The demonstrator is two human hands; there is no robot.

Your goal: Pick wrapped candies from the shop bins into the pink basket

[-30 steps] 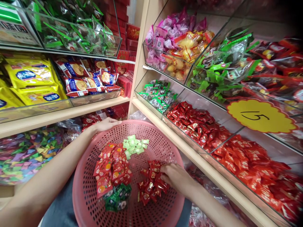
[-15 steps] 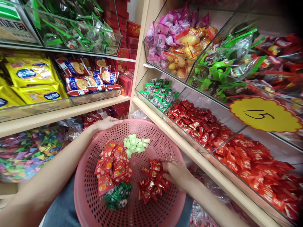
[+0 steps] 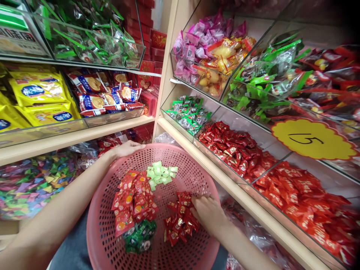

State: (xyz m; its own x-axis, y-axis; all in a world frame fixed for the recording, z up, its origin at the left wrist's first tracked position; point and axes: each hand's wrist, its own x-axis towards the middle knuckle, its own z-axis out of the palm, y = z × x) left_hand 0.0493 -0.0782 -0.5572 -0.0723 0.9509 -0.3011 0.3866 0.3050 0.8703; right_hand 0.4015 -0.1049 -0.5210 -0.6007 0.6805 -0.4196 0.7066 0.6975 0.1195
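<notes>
A pink perforated plastic basket [image 3: 97,210] fills the lower middle of the view. My left hand [image 3: 128,149] lies over its far left rim and holds it, thumb hidden. Inside the basket, my right hand [image 3: 206,213] is closed, its fingers curled against the right side of a heap of dark red wrapped candies [image 3: 180,221]. Its fingertips are hidden among those candies. Apart from this heap sit light green small packets [image 3: 160,174], red packets with an orange fruit print [image 3: 133,198] and green wrapped candies [image 3: 140,236].
On the right, clear shelf bins hold green candies [image 3: 188,112], red candies [image 3: 230,146] and orange-red packets [image 3: 298,195]. A yellow price tag [image 3: 313,138] reads 15. Yellow packs [image 3: 42,90] and biscuit packs [image 3: 104,93] stand on the left shelf. A wooden shelf edge [image 3: 197,152] runs close beside the basket.
My right hand has shifted slightly down and left against the red candies. My left hand stays on the rim, and the contents of the basket look much the same.
</notes>
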